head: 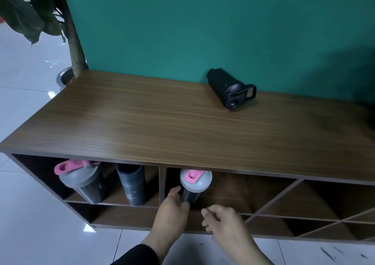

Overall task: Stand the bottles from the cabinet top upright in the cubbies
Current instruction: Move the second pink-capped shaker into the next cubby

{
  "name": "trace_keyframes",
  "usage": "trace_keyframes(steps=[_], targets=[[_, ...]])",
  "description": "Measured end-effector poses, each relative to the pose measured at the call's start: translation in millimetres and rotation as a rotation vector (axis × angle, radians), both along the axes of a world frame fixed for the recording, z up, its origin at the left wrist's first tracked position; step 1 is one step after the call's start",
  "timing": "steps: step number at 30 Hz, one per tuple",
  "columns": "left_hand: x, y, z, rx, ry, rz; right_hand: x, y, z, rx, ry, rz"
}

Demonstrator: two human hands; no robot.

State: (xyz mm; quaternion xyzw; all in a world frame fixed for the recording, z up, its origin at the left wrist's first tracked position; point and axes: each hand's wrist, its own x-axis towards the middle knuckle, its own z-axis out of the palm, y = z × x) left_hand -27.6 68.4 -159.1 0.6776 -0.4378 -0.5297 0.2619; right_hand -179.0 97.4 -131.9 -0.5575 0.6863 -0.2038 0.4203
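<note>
A shaker (194,185) with a grey lid and a pink flap was seen upright in the middle cubby (229,191), near its left wall; its dark body was touched by the fingers (176,190) of the left hand (172,210), which were curled loosely around its lower part, so it was held only lightly; the right hand (223,222) was kept just beside the shaker, at its right, with the fingers half bent and nothing held in them. In the left cubby (40,175) two more bottles were placed: a second shaker (83,181) with a pink flap, leaned a little to the left, and a dark tumbler (133,185) beside it, standing upright; the two were apart from each other. On the cabinet top (142,118) one black bottle (230,88) was left lying on its side, close to the green wall (182,25), with its handle turned to the right. To the right, slanted dividers (284,200) were seen in the cabinet. A plant trunk (76,47) was seen behind the left end, and a pale tiled floor (24,102) around it. A dark sleeve (136,254) was seen on the left arm.
</note>
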Motion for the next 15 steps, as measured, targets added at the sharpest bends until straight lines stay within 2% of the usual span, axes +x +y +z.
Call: trace_keyframes(steps=[3,5,8,10,12,15], targets=[[3.2,11.5,12.1,-0.013,-0.027,-0.044,-13.3,22.8,57.1,-0.3,0.115,-0.05],[6.8,16.1,15.7,-0.024,-0.042,-0.046,-15.3,25.8,98.3,-0.475,0.061,-0.185],[13.4,21.1,21.8,-0.027,-0.034,-0.032,-33.0,-15.1,134.1,-0.636,-0.022,-0.377],[18.3,23.9,25.0,-0.034,-0.029,-0.026,-38.4,-50.8,138.6,-0.587,-0.076,-0.451],[24.0,24.3,25.7,-0.058,-0.035,-0.018,-40.1,-86.7,135.7,-0.449,-0.129,-0.514],[31.1,22.1,22.1,-0.072,-0.041,0.016,-35.2,-133.8,127.0,-0.346,-0.138,-0.519]])
